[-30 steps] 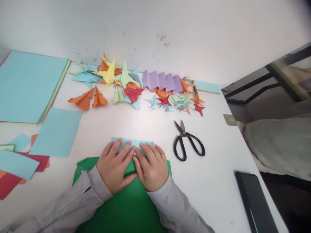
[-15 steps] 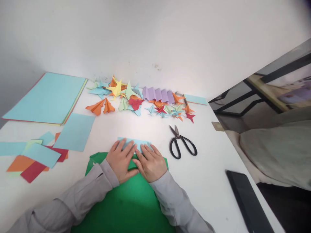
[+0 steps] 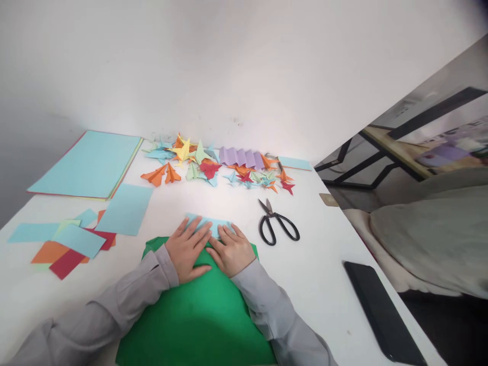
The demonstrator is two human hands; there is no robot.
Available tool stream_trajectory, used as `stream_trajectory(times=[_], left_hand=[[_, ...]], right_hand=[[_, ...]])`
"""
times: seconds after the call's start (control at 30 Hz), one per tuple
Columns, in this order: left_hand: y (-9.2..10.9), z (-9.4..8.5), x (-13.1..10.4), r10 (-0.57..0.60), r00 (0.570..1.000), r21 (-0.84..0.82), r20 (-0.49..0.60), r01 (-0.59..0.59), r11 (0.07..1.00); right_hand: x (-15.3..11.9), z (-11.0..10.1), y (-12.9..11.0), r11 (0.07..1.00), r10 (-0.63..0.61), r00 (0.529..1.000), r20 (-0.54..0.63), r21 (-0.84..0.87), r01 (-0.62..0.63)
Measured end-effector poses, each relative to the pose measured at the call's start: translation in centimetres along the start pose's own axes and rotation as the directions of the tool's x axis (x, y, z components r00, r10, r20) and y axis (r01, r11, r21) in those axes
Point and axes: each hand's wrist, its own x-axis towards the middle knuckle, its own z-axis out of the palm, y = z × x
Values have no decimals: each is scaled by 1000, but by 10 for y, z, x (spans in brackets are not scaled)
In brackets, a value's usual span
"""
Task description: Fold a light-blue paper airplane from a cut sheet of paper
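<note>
A light blue strip of paper (image 3: 215, 227) lies under my fingers at the far edge of a green sheet (image 3: 194, 317). My left hand (image 3: 188, 249) rests flat with its fingers stretched over the paper's left part, its thumb pointing right across the green. On the right part of the strip, my right hand (image 3: 232, 249) presses down with its fingers slightly bent and apart. Both hands are open, and they cover much of the strip. To the right of my right hand lie black-handled scissors (image 3: 275, 221) with the blades a little apart.
Along the wall lie folded paper shapes (image 3: 182, 151) and a purple pleated paper (image 3: 241, 157). At left are a stack of coloured sheets (image 3: 91, 165), a blue sheet (image 3: 127, 208) and loose paper pieces (image 3: 80, 240). A black phone-like device (image 3: 381, 310) sits near the right table edge.
The view has shifted a little, so the tabletop things sit differently. My right hand's fingers have bent more and moved slightly on the strip; my left hand stays flat on it.
</note>
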Motion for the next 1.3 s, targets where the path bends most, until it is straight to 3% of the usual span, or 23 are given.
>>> stream_trajectory(times=[0.2,0.47,0.7,0.83,0.93,1.07,1.17,1.23,1.3], left_hand=[[-5,0,-3,30,997,9,77,-30,1000],[-22,0,-9,2,996,36,87,-5,999],[-50,-7,-24,-36,993,87,116,26,996],[-55,-5,-29,-40,992,86,117,30,996],[-53,0,-30,-122,991,86,64,116,989],[-45,7,-22,-335,939,-14,-76,335,942],[-36,12,-8,-479,864,-160,-156,457,875],[-32,13,3,-538,823,-336,-184,461,821],[-30,13,12,-608,780,-563,-148,439,700]], right_hand=[[0,1,-3,999,51,999,-9,18,-51],[-2,2,-3,994,108,992,-68,41,-106],[-15,4,16,995,98,981,-170,47,-91],[-27,3,27,996,90,982,-169,34,-85],[-31,6,31,998,57,979,-196,42,-50],[-31,10,31,999,21,971,-237,54,-9],[-31,11,31,998,7,964,-265,68,12],[-31,11,31,996,9,960,-280,92,18],[-31,11,31,991,22,956,-292,133,18]])
